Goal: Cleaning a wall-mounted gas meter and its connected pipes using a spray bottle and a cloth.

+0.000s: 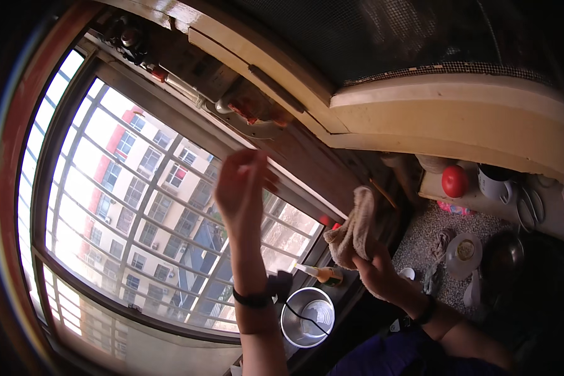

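My left hand (242,185) is raised in front of the barred window (141,207), blurred, with its fingers curled; whether it holds anything cannot be made out. Lower right of it, my right hand (378,272) grips a beige terry cloth (352,230) that hangs bunched above the fingers. A small red thing shows at the cloth's left edge. Dark bands circle both wrists. Below the cloth stand a squeeze bottle (326,275) with a white nozzle and a round metal pot (308,317) with a dark cord across it.
A yellowish cabinet (404,113) overhangs the right side. Under it, a shelf carries a red tomato-like ball (454,181) and a white mug (496,185). The speckled counter (416,244) holds a lidded plastic container (464,254) and a dark pan (503,256).
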{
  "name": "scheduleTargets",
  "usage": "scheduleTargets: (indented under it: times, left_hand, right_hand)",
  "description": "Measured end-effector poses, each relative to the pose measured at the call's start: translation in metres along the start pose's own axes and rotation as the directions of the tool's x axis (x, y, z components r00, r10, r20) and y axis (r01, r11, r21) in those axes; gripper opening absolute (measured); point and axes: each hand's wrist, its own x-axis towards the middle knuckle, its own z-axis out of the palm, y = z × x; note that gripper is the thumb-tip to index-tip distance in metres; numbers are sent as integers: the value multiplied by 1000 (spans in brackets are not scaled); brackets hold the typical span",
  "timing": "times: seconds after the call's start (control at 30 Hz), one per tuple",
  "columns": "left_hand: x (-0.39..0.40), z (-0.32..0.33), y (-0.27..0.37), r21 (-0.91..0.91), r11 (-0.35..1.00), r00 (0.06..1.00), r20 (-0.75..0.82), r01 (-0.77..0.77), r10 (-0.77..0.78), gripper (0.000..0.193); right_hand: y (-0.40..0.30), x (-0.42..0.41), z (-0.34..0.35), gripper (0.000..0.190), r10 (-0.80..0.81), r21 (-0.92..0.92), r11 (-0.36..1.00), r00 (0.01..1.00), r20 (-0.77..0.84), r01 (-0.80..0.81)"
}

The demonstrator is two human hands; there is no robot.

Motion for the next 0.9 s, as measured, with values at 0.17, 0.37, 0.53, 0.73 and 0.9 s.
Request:
scheduleTargets:
  times: [0.17,0.37,0.53,0.73,0.9]
  left_hand:
    - [51,2,3,313,950,997,-69,4,18,32]
    - [70,-1,2,429,903,992,-106,-10,61,33]
    - [82,6,-2,382,924,994,-113,29,16,31]
    - [78,8,2,422,906,993,-89,-32,76,25]
    - [73,15,5,557,830,992,-98,-10,77,35]
  right_hand:
    - [14,-21,5,28,-117,-212,974,982,-151,83]
    - [-2,-18,11,21,39,99,994,998,58,-44]
    - [-11,-25,7,18,61,70,996,998,-10,-60]
    - [3,-27,8,19,65,89,994,997,45,-69]
    - [-8,-28,2,26,81,45,995,992,97,-85]
